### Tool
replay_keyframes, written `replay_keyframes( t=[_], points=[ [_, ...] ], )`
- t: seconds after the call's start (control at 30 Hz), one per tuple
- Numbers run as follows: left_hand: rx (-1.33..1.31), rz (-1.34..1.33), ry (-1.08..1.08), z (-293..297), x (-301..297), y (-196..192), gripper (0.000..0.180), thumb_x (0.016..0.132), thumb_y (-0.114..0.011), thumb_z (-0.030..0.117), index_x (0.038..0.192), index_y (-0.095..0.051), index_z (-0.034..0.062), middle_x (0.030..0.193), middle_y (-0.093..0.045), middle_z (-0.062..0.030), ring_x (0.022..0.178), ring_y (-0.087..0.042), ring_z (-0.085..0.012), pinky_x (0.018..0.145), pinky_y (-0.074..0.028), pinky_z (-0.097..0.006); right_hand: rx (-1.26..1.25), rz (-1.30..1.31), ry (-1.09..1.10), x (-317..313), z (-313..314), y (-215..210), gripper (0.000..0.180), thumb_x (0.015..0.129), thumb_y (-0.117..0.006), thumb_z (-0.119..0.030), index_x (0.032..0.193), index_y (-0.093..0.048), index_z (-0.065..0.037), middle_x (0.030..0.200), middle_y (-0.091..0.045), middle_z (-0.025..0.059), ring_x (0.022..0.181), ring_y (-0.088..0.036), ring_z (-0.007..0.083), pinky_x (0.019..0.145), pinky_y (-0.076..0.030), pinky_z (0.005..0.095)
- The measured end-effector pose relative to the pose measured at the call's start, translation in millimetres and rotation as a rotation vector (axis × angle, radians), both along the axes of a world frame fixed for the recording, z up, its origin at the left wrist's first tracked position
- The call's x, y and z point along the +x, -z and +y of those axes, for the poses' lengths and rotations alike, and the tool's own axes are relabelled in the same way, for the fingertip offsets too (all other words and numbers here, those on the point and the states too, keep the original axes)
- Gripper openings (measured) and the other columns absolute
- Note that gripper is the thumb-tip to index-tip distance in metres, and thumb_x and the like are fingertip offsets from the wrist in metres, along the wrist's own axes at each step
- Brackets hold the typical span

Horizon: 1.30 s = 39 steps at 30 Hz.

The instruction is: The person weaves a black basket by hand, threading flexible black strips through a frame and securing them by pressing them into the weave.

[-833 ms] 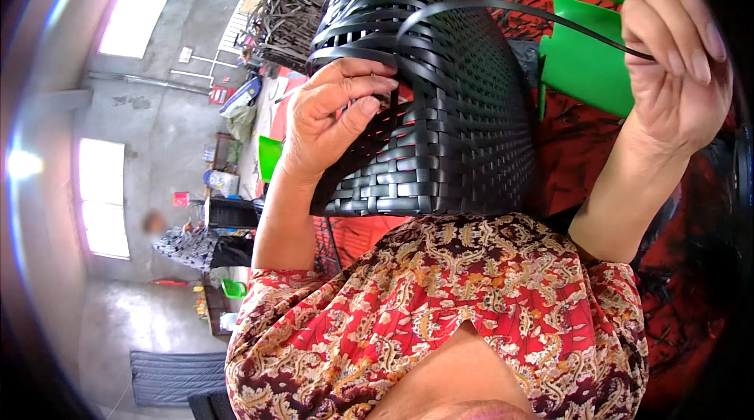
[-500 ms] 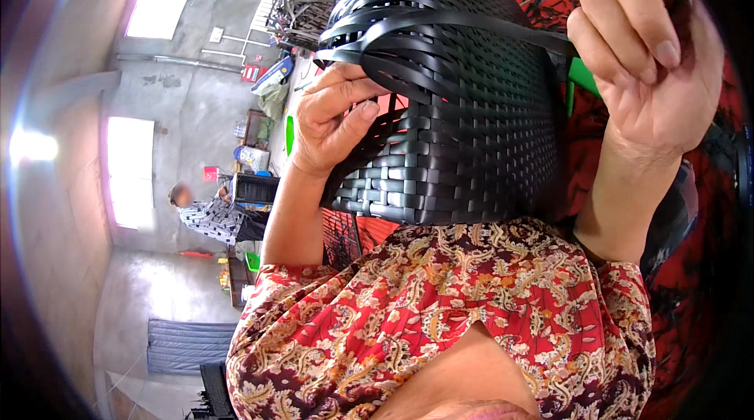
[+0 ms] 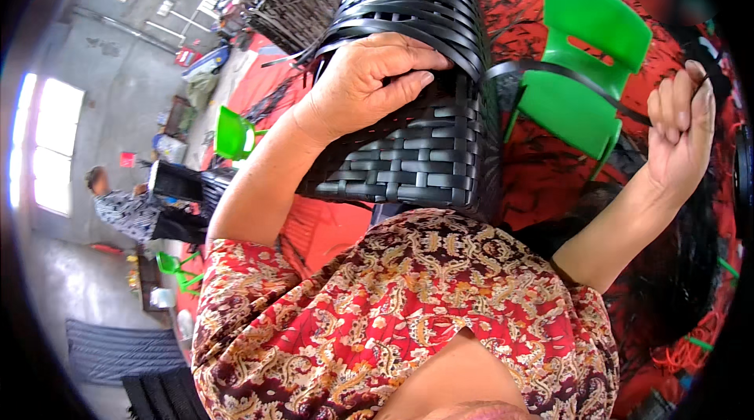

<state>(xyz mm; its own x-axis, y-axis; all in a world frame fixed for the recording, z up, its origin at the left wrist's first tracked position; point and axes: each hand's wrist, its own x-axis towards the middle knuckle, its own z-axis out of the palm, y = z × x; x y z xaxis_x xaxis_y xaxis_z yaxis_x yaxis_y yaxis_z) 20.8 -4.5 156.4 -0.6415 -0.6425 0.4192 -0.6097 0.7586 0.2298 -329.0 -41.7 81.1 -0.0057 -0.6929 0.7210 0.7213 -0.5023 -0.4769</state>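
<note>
A black basket (image 3: 424,153) woven of flat plastic strips lies in front of my chest, its long body stretching away from me. My left hand (image 3: 373,78) is closed at its near end, thumb and fingers pinched on strips beside a dark gap in the weave; the fingertips are partly hidden. From the basket's right side a loose black strip (image 3: 577,77) arcs over to my right hand (image 3: 679,121). That hand is raised far out to the right, fingers curled and pinching the strip.
A green chair (image 3: 561,102) stands just right of the basket, behind the strip. Black strip scraps litter the red floor covering (image 3: 514,35). A heap of dark strips (image 3: 294,3) lies at the far left. Another person (image 3: 129,212) works by the left wall, near a green chair (image 3: 233,133).
My right hand has moved outward and down, drawing the strip out; its large loop at the basket has gone. My left hand has shifted right over the weave. The view has swung, revealing green chairs.
</note>
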Motion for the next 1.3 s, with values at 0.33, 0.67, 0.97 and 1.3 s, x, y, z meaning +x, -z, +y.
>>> replay_keyframes(
  t=[0.33, 0.67, 0.97, 1.3],
  points=[
    [0.054, -0.007, 0.118, -17.3, -17.3, 4.0, 0.015, 0.085, -0.066, 0.019, 0.09, -0.069, 0.0042, 0.106, -0.063, -0.0173, 0.1, -0.061, -0.0297, 0.089, -0.046, -0.034, -0.016, 0.828, 0.817, 2.9, 64.7, -49.9, 0.018, 0.088, -0.064, -0.001, 0.106, -0.066, 0.0, 0.086, -0.057, -0.0032, 0.078, -0.049, 0.0028, 0.068, -0.039, 0.0163],
    [0.226, -0.002, 0.159, -34.1, -39.8, 23.4, 0.029, 0.091, -0.055, 0.025, 0.1, -0.067, 0.0007, 0.091, -0.067, -0.0169, 0.089, -0.061, -0.0327, 0.098, -0.042, -0.039, -0.333, 1.269, 0.862, 29.6, 82.3, -82.6, 0.019, 0.073, -0.07, 0.002, 0.092, -0.067, 0.001, 0.075, -0.051, 0.0035, 0.069, -0.048, 0.0133, 0.06, -0.036, 0.0248],
    [0.502, 0.156, 0.066, -32.1, -41.1, 20.2, 0.024, 0.091, -0.064, 0.021, 0.105, -0.07, 0.0021, 0.081, -0.064, -0.0001, 0.076, -0.054, -0.0048, 0.07, -0.044, -0.023, -0.419, 1.334, 0.756, 39.5, 62.2, -89.0, 0.014, 0.076, -0.068, 0.002, 0.09, -0.066, 0.0, 0.074, -0.051, 0.0058, 0.067, -0.051, 0.0168, 0.061, -0.04, 0.0278],
    [0.808, 0.201, -0.158, -27.3, -59.2, -13.2, 0.017, 0.08, -0.07, 0.017, 0.089, -0.069, 0.0025, 0.072, -0.061, 0.0027, 0.06, -0.051, -0.0053, 0.055, -0.041, -0.021, -0.222, 1.311, 0.767, 42.1, 54.2, -65.9, 0.011, 0.078, -0.069, -0.006, 0.089, -0.066, -0.003, 0.075, -0.053, 0.0063, 0.068, -0.055, 0.0209, 0.062, -0.042, 0.0303]
  ],
)
